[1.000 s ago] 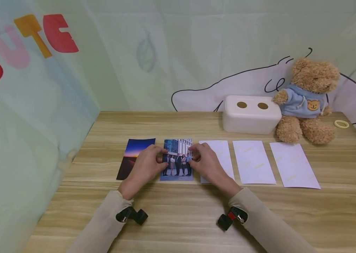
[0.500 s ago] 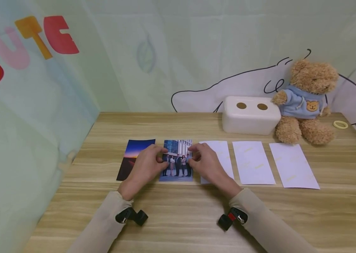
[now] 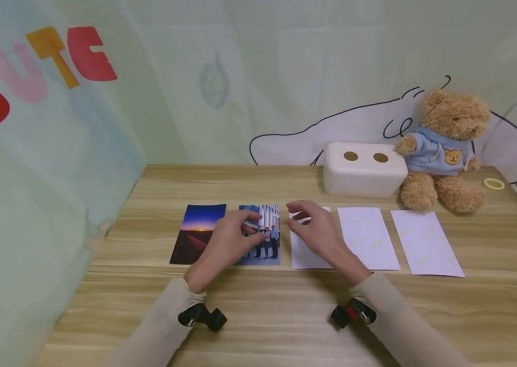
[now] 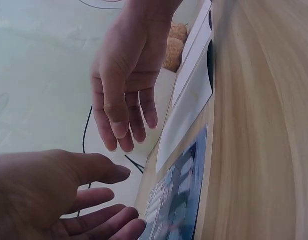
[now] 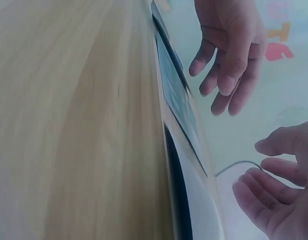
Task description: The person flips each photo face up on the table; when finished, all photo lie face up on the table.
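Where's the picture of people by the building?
In the head view, the people picture lies second from the left on the table, between the sunset picture and a white card. The left hand hides part of it.

- A brown wood-grain table (image 3: 277,316) is carrying:
- a rectangular sunset photo (image 3: 196,233)
- a bluish group photo (image 3: 271,229)
- three white rectangular cards (image 3: 368,239)
- a white rounded box (image 3: 364,178)
- a brown plush bear (image 3: 446,155)
- a yellow ring (image 3: 493,189)

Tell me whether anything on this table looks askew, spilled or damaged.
Nothing looks spilled or torn. One oddity: the middle photo print, white side up, bows off the wooden table instead of lying flat; the right wrist view shows darkness beneath its raised edge.
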Motion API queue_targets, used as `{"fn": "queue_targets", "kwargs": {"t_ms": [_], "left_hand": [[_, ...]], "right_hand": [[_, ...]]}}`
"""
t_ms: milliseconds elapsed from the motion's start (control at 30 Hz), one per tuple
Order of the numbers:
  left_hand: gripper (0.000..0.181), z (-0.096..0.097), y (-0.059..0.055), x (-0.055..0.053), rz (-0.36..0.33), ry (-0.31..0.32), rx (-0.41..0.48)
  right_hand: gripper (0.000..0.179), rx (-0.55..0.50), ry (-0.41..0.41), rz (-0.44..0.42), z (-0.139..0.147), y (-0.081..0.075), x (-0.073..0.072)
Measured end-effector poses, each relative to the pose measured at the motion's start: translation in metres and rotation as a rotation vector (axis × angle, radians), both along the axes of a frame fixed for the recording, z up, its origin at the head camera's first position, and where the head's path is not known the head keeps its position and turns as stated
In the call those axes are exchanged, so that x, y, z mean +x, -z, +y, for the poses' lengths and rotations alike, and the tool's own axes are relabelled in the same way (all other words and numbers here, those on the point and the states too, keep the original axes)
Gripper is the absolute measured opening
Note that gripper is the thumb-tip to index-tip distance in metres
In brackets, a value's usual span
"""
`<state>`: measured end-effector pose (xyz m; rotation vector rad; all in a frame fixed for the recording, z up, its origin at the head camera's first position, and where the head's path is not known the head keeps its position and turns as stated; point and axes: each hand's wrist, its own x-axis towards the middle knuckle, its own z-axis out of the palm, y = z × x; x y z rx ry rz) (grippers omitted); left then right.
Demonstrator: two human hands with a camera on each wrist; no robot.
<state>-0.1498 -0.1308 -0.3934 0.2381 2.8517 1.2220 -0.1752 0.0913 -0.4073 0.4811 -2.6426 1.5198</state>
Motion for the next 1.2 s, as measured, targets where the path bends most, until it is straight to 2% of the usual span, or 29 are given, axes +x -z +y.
{"fn": "queue_targets", "kwargs": {"t_ms": [267,467,667,900,1200], "left_hand": [[0.041,0.026,-0.001,-0.002,0.041,0.082,0.032],[0.043,0.045,0.001,-0.003,0.043,0.134,0.028],[0.045,0.061,0.002,-0.004,0.019,0.154,0.021],[0.054,0.077,0.002,-0.006,-0.026,0.156,-0.062],[0.062,0.085,0.004,-0.003,-0.064,0.164,-0.083]], "right_hand": [[0.036,0.034,0.025,-0.017,0.025,0.0,-0.005],[0.034,0.026,0.041,-0.007,0.042,0.002,-0.009],[0.036,0.038,0.06,-0.028,0.059,0.004,-0.012],[0.035,0.076,0.084,-0.064,0.075,0.008,-0.015],[0.034,0.122,0.081,-0.108,0.082,0.01,-0.019]]}}
